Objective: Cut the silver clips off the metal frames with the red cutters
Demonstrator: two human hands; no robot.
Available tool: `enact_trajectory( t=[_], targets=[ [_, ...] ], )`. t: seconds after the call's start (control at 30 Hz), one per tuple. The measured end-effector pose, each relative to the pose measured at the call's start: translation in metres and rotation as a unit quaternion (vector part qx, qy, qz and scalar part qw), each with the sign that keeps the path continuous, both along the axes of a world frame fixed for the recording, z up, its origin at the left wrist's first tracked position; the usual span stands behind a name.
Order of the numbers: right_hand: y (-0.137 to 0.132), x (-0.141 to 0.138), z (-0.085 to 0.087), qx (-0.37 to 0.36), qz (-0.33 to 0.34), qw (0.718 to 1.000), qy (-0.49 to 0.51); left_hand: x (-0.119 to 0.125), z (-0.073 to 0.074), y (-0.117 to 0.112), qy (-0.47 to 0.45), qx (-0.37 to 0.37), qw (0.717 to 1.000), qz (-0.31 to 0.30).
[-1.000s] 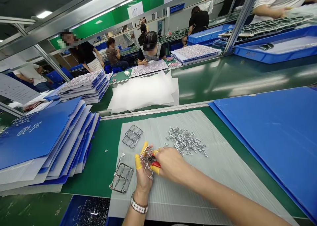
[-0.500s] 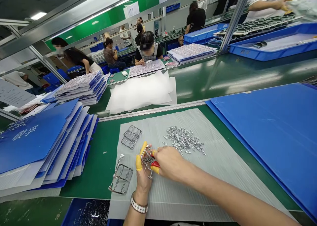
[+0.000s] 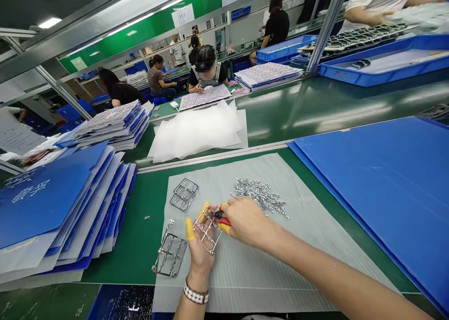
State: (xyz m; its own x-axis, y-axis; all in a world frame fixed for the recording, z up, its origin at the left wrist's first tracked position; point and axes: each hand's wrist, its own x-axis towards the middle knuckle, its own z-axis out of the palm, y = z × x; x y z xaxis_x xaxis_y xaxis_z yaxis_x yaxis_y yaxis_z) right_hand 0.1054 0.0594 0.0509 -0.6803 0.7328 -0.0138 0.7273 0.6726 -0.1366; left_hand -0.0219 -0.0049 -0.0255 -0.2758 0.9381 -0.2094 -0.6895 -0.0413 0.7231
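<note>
My left hand (image 3: pixel 200 250), with yellow finger cots, holds a silver sprue frame (image 3: pixel 209 236) carrying small twisted parts. My right hand (image 3: pixel 247 221) is closed round red-handled nippers (image 3: pixel 225 221), whose dark jaws meet the frame's upper right side. Two overlapping sprue frames (image 3: pixel 184 194) lie flat on the white foam sheet (image 3: pixel 280 268) at its far left. Nearer me, a stack of frames (image 3: pixel 170 254) rests by the sheet's left edge. Beyond my right hand spreads a pile of small silver parts (image 3: pixel 261 196).
Blue folders with white sheets (image 3: pixel 66 193) are stacked at left, and a large blue board (image 3: pixel 379 184) lies at right. White foam sheets (image 3: pixel 196 130) sit on the bench behind. Below the table edge is a blue bin (image 3: pixel 119 301) with bits in it. A co-worker (image 3: pixel 206 69) sits opposite.
The frame in my left hand has turned to lie flatter, facing up more openly. The nippers have moved slightly up and right, to the frame's upper edge.
</note>
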Motion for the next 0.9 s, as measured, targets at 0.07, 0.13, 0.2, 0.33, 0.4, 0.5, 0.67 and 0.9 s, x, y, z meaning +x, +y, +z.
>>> enact_trajectory(
  t=[0.07, 0.13, 0.2, 0.33, 0.4, 0.5, 0.67, 0.9],
  targets=[
    [0.003, 0.000, 0.000, -0.008, -0.006, 1.000, -0.006, 0.001, 0.003, 0.001, -0.008, -0.003, 1.000, -0.004],
    [0.004, -0.001, -0.001, -0.013, -0.006, 1.000, -0.005, 0.002, 0.004, 0.001, -0.015, -0.005, 1.000, 0.001],
    [0.004, -0.002, -0.001, -0.020, -0.002, 1.000, -0.002, 0.002, 0.003, 0.000, -0.019, -0.006, 1.000, 0.011],
    [0.002, -0.003, -0.001, -0.032, -0.008, 0.999, 0.002, 0.002, 0.001, 0.000, -0.013, -0.009, 1.000, 0.009],
    [0.002, -0.003, 0.000, -0.026, -0.006, 1.000, 0.001, 0.003, 0.000, -0.001, -0.002, -0.003, 1.000, 0.003],
    [0.002, -0.004, 0.001, -0.018, 0.000, 1.000, -0.015, 0.004, 0.001, -0.002, 0.018, 0.001, 1.000, 0.000],
    [0.002, -0.003, 0.003, -0.025, -0.003, 0.999, -0.022, 0.003, 0.003, -0.001, 0.017, 0.002, 1.000, -0.004],
    [-0.015, 0.001, -0.002, 0.013, 0.007, 1.000, -0.019, -0.006, 0.011, 0.009, -0.014, -0.009, 1.000, 0.017]
  ],
)
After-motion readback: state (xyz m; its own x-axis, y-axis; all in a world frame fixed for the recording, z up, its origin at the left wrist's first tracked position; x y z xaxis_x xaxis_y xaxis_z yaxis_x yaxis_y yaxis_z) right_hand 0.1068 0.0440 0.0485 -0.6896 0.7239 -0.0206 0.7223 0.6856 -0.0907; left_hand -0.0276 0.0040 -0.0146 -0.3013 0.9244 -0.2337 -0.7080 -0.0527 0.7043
